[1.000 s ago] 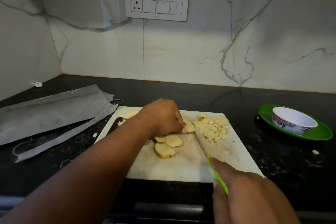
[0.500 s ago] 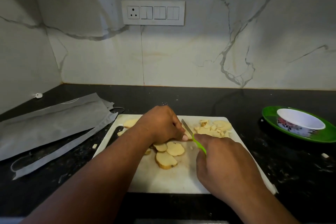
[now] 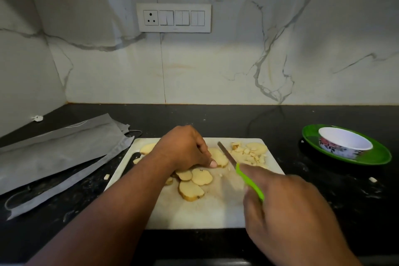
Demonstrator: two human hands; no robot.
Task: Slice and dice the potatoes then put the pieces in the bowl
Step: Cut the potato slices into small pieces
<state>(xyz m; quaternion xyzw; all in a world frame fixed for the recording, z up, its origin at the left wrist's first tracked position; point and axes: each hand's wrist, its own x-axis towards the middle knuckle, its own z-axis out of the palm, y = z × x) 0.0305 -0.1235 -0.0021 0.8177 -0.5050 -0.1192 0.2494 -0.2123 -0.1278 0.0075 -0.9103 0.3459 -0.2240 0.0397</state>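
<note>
A white cutting board (image 3: 194, 211) lies on the black counter. My left hand (image 3: 185, 149) curls over a stack of potato slices (image 3: 219, 156) at the board's far middle and holds them down. My right hand (image 3: 287, 211) grips a knife by its green handle (image 3: 250, 181); the blade (image 3: 225, 153) lies just right of the held slices. Loose potato slices (image 3: 194, 183) rest near the board's centre. A heap of diced potato (image 3: 248, 154) sits at the far right corner. The white floral bowl (image 3: 344, 141) stands on a green plate (image 3: 375, 157) to the right.
A grey bag (image 3: 54, 153) lies flat on the counter left of the board. Small potato bits (image 3: 371, 179) are scattered on the counter. A marble wall with a switch panel (image 3: 173, 17) rises behind.
My right hand has drawn the knife back toward me and to the right. The left hand stays on the stacked slices. The camera has tilted upward a little.
</note>
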